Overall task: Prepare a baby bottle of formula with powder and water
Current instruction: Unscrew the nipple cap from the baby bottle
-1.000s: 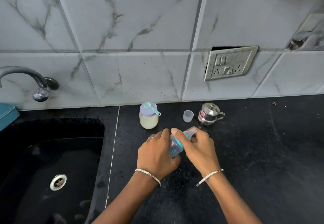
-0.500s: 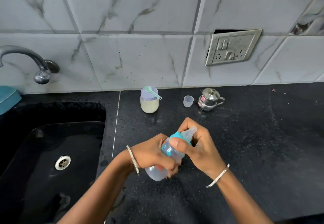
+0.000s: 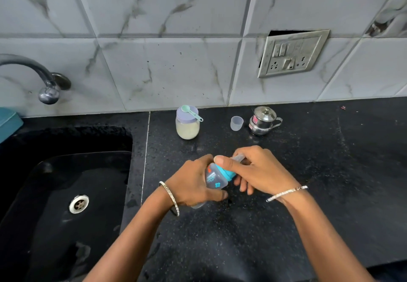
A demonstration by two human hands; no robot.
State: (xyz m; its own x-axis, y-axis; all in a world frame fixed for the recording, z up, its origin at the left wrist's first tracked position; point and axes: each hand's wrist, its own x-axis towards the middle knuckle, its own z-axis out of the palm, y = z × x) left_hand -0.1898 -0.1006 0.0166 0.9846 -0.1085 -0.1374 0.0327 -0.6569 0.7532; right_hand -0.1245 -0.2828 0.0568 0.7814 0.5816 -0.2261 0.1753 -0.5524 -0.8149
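A clear baby bottle (image 3: 214,179) with a teal collar and clear teat lies tilted above the black counter, its teat pointing up and right. My left hand (image 3: 191,183) wraps its body. My right hand (image 3: 257,171) grips the teal collar and teat. A glass jar of pale powder (image 3: 187,128) with a lilac lid stands near the wall, a small green scoop (image 3: 191,112) resting on its lid. To its right stand a small clear cap (image 3: 236,123) and a little steel pot (image 3: 263,120) with a lid.
A black sink (image 3: 66,193) with a steel drain fills the left side, under a metal tap (image 3: 47,83). A teal object (image 3: 8,120) sits at the far left edge. A switch plate (image 3: 291,53) hangs on the tiled wall. The black counter (image 3: 330,171) stretches right.
Both hands have lifted the bottle off the counter and tilted it. My right hand has shifted its grip around the collar and teat.
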